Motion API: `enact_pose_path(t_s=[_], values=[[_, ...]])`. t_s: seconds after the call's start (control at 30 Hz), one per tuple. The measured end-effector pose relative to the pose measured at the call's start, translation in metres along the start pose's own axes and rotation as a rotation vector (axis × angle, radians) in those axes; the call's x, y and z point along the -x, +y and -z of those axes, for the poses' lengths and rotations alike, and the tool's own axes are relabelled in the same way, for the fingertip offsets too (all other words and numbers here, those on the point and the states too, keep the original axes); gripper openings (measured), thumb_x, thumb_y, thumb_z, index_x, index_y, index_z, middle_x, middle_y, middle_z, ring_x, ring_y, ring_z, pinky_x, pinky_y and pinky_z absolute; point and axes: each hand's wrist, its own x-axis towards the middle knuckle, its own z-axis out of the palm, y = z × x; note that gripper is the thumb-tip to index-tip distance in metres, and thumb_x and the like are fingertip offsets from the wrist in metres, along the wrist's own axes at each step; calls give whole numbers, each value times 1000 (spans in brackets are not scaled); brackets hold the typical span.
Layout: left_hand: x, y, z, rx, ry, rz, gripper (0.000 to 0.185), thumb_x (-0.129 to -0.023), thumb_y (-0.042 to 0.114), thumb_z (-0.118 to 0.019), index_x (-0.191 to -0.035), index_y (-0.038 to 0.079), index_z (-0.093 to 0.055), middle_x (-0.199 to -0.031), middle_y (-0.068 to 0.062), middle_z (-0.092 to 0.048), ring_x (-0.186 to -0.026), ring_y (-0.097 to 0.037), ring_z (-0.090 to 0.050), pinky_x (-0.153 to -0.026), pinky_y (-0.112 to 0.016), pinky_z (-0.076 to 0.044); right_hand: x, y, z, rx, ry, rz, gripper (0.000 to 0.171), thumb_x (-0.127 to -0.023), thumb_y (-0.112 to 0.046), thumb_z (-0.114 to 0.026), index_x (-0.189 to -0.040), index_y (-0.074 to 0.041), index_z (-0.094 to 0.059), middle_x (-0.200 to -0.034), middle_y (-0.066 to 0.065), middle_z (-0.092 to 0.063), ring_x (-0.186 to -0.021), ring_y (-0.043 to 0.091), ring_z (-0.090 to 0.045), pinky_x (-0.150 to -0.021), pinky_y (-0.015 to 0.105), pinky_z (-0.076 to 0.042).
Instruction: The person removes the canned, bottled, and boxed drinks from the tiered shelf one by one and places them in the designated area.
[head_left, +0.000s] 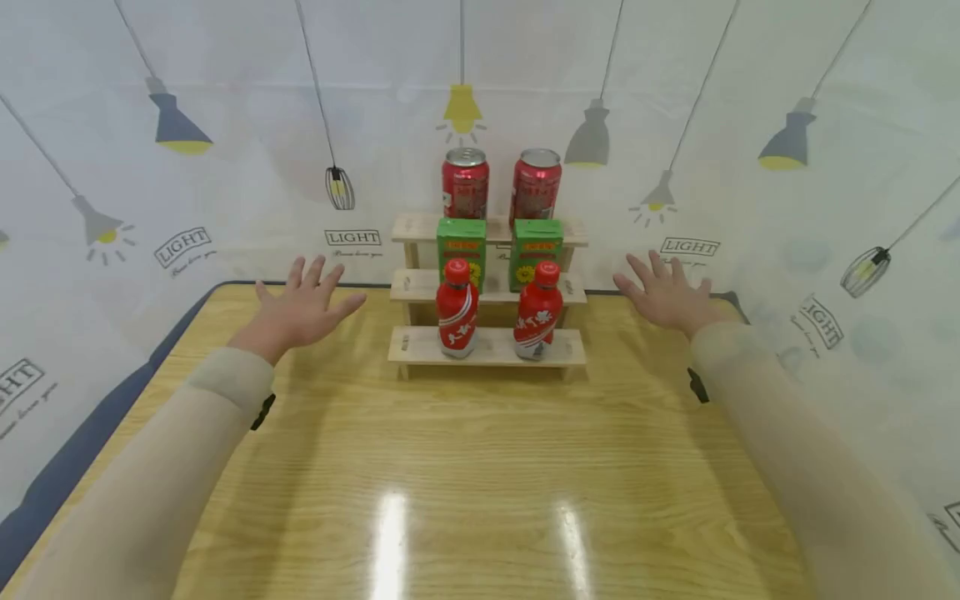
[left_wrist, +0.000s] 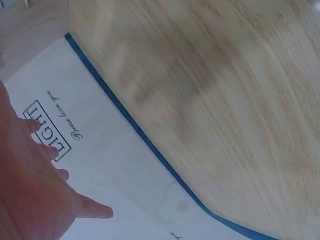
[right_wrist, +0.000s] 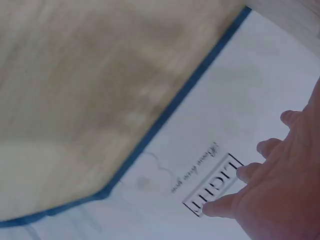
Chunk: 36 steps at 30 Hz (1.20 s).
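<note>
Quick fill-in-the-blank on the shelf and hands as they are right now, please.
1. The top step of the rack holds two red ____.
2. The green cartons stand on the ____ step.
3. The left hand and right hand are both ____, holding nothing.

Missing words: cans; middle; open

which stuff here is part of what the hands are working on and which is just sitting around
In hand:
left hand and right hand, open, either side of the wooden rack
red bottles
green cartons
red cans

Lying about:
table
lamp-print backdrop
</note>
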Motion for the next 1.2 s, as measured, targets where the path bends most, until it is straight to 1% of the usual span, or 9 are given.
enact_pose_path(t_s=[0.27, 0.43, 0.53, 0.63, 0.8, 0.87, 0.97, 1.07, 1.2], values=[[3, 18, -10, -34, -19, -61, 106, -97, 90, -23, -173, 18, -10, -181, -18, 8, -166, -46, 15, -112, -94, 11, -4, -22, 50, 40, 20, 16, 103, -94, -90, -3, -173, -24, 6, -177, 22, 19, -160, 58, 17, -112, 94, 11], [8, 29, -19, -32, -48, -90, 108, -95, 91, -28, -173, 19, -12, -181, -18, 3, -166, -46, 11, -113, -94, 10, 0, -51, 82, 51, 36, 37, 97, -98, -86, -5, -172, -24, 8, -177, 21, 20, -161, 57, 18, -114, 93, 11], [11, 36, -27, -38, -53, -99, 108, -95, 91, -32, -173, 20, -13, -181, -17, -1, -167, -46, 6, -114, -94, 9, 1, -69, 96, 68, 34, 48, 96, -99, -85, -6, -172, -24, 11, -177, 20, 22, -161, 56, 19, -115, 92, 12], [14, 42, -33, -46, -59, -103, 108, -94, 91, -35, -173, 21, -12, -181, -17, -4, -167, -46, 2, -115, -93, 7, 3, -86, 107, 108, 42, 59, 94, -100, -83, -7, -171, -25, 12, -177, 20, 21, -162, 56, 15, -118, 90, 9], [19, 49, -43, -36, -70, -106, 114, -90, 95, -35, -174, 21, -10, -180, -18, -11, -166, -47, -7, -117, -93, 1, 1, -113, 123, 152, 61, 74, 94, -101, -82, -8, -171, -24, 13, -178, 22, 15, -163, 55, 6, -119, 90, 5], [21, 51, -46, -17, -74, -106, 117, -89, 96, -34, -173, 19, -11, -179, -19, -17, -165, -47, -14, -118, -91, -2, -2, -122, 126, 146, 71, 80, 95, -101, -83, -10, -172, -23, 12, -179, 23, 10, -164, 55, 1, -119, 90, 4], [23, 55, -49, 15, -71, -102, 118, -88, 97, -34, -173, 17, -14, -177, -20, -25, -163, -48, -23, -120, -89, -7, -4, -135, 128, 117, 87, 82, 98, -101, -82, -14, -172, -19, 8, -179, 24, 2, -164, 55, -7, -121, 88, -1], [25, 60, -52, 35, -62, -101, 119, -89, 97, -33, -173, 15, -13, -176, -20, -26, -162, -48, -26, -120, -88, -10, -8, -146, 128, 66, 84, 87, 99, -102, -81, -22, -172, -17, 9, -180, 23, -2, -163, 53, -13, -127, 81, -11], [28, 66, -57, 47, -59, -93, 116, -93, 93, -34, -173, 12, -10, -176, -19, -27, -161, -47, -29, -120, -88, -13, -14, -156, 126, 7, 80, 100, 102, -103, -77, -33, -172, -17, 12, -180, 22, -4, -165, 48, -15, -132, 70, -21]])
